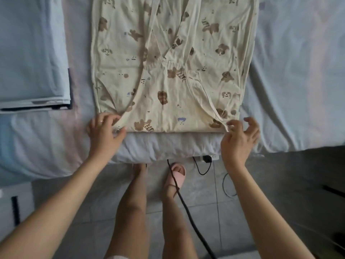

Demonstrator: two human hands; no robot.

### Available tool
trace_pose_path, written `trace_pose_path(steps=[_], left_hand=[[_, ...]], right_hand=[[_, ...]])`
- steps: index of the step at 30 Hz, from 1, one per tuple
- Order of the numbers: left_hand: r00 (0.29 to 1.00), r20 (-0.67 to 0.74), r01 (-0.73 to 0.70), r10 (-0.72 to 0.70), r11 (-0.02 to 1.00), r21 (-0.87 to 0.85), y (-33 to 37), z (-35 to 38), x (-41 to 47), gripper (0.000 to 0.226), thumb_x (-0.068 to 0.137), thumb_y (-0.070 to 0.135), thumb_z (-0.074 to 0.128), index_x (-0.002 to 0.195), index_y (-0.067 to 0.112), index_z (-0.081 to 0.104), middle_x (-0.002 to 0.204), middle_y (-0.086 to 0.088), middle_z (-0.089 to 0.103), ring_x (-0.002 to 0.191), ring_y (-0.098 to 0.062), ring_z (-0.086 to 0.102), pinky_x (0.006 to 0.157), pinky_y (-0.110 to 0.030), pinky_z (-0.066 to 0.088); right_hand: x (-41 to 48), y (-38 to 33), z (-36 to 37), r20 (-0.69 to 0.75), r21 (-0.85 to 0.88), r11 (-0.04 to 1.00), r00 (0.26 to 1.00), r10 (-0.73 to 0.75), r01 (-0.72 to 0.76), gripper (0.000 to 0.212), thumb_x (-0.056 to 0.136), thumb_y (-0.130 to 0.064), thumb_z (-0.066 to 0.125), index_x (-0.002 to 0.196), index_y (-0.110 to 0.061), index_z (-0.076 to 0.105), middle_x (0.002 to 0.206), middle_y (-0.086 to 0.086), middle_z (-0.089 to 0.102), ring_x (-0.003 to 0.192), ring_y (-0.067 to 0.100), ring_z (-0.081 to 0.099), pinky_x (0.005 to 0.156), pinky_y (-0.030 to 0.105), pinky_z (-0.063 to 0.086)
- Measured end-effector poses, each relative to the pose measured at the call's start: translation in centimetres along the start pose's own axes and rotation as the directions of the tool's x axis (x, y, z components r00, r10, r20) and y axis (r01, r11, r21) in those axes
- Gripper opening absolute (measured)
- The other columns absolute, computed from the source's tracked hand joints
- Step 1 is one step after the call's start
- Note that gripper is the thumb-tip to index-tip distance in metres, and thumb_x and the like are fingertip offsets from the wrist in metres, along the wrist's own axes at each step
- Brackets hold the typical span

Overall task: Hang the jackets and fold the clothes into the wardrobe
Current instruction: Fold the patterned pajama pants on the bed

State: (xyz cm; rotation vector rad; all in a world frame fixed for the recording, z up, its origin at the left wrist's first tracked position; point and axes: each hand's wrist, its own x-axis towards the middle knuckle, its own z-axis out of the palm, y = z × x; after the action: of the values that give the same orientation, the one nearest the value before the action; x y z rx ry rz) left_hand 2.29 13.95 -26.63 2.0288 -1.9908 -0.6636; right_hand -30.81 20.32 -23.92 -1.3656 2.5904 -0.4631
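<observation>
While I stand at the near edge of the bed (298, 90), my left hand (104, 129) holds the near left corner of the garment (168, 101): the fingers lie curled on top of the cloth and the thumb presses the hem from the bed's edge side. A thin ring (100, 121) is on one finger. My right hand (240, 135) is at the near right corner. Its thumb and first finger pinch the cloth where a narrow strap ends, and the other fingers are spread and loosely bent above the sheet.

The garment lies flat on the bed, its hem along the bed's near edge and its far part going out of view. It is cream cotton, a little wrinkled, printed with small brown puppies, smiling faces and some blue marks. Narrow straps cross over it, and a gathered seam sits in its middle.

On the bed, at its left side, a folded blue cloth (33, 53) lies apart from the garment. Below the bed's near edge, on the tiled floor (205, 193), I see a white power strip (207, 157), a black cable (186, 212) and my foot in a pink slipper (177, 176).
</observation>
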Motion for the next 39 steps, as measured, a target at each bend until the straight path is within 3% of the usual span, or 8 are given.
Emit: trace_pose_path(steps=[3,6,14,21,25,29,34,39], left_hand=[[0.983,0.181,0.028,0.016,0.972,-0.232,1.7,1.0,1.2,0.04,0.082,0.021,0.071,0.117,0.006,0.058,0.113,-0.012,0.063,0.104,-0.028,0.058,0.09,-0.038,0.046],[0.965,0.241,0.199,-0.106,0.893,-0.403,3.4,1.6,2.9,0.032,0.08,0.009,0.073,0.107,0.014,0.056,0.11,-0.003,0.059,0.108,-0.022,0.056,0.089,-0.022,0.039],[0.982,0.178,0.144,-0.061,0.854,-0.499,4.1,0.6,4.6,0.044,0.078,0.004,0.072,0.11,0.021,0.047,0.104,-0.011,0.062,0.096,-0.02,0.06,0.08,-0.027,0.046],[0.929,0.304,-0.18,0.214,0.974,-0.135,0.2,-0.3,0.0,0.023,0.071,0.009,0.082,0.08,0.002,0.062,0.072,-0.001,0.054,0.069,-0.023,0.058,0.061,-0.027,0.035],[0.931,0.316,-0.182,0.185,0.983,-0.04,-0.1,-0.4,0.4,0.033,0.075,0.018,0.08,0.098,0.0,0.065,0.09,-0.009,0.065,0.083,-0.029,0.063,0.069,-0.032,0.042],[0.887,0.455,0.045,0.076,0.967,-0.249,3.2,0.8,1.4,0.043,0.079,0.036,0.073,0.104,0.006,0.058,0.105,-0.001,0.063,0.1,-0.018,0.059,0.087,-0.037,0.046],[0.844,0.533,0.249,0.064,0.832,-0.495,6.8,2.1,3.2,0.031,0.086,0.01,0.067,0.11,0.021,0.052,0.104,0.011,0.059,0.086,0.017,0.055,0.072,-0.004,0.042],[0.905,0.422,0.256,0.053,0.725,-0.639,7.3,3.1,6.0,0.042,0.085,-0.007,0.061,0.121,0.014,0.054,0.109,0.004,0.062,0.097,0.005,0.058,0.089,-0.02,0.044]], right_hand=[[1.7,-2.3,0.6,0.228,0.136,0.957,0.932,-0.283,0.257,0.034,0.083,-0.012,0.051,0.116,-0.009,0.058,0.12,0.014,0.053,0.104,0.029,0.051,0.087,0.047,0.046],[3.5,-4.5,1.9,0.599,0.108,0.982,0.778,-0.187,0.152,0.06,0.087,-0.028,0.064,0.138,-0.009,0.038,0.133,0.012,0.048,0.114,0.03,0.053,0.092,0.044,0.046],[5.8,-3.3,0.8,0.758,0.218,0.975,0.623,-0.193,0.038,0.019,0.089,-0.016,0.063,0.081,-0.016,0.046,0.071,-0.006,0.044,0.065,0.011,0.042,0.054,0.022,0.03],[0.1,1.6,0.4,0.708,0.215,0.976,0.686,-0.166,0.014,0.008,0.086,-0.006,0.059,0.09,-0.013,0.059,0.081,-0.003,0.052,0.074,0.015,0.048,0.064,0.023,0.032],[0.0,-1.3,1.0,0.714,0.166,0.985,0.693,-0.095,-0.035,0.02,0.084,-0.029,0.061,0.083,-0.012,0.05,0.07,-0.004,0.046,0.062,0.012,0.041,0.053,0.029,0.029],[0.9,-5.0,2.0,0.717,0.196,0.972,0.695,-0.051,-0.13,0.023,0.087,-0.028,0.063,0.101,-0.017,0.047,0.079,-0.009,0.051,0.07,0.01,0.047,0.057,0.027,0.031],[3.1,-6.4,2.9,0.679,0.466,0.809,0.731,-0.066,-0.359,0.022,0.089,-0.018,0.066,0.106,-0.012,0.053,0.086,-0.006,0.06,0.074,0.005,0.058,0.06,0.012,0.048],[4.8,-5.2,3.7,0.663,0.455,0.787,0.749,0.012,-0.416,0.012,0.094,-0.014,0.058,0.083,-0.012,0.054,0.074,0.0,0.053,0.067,0.014,0.049,0.062,0.026,0.045]])
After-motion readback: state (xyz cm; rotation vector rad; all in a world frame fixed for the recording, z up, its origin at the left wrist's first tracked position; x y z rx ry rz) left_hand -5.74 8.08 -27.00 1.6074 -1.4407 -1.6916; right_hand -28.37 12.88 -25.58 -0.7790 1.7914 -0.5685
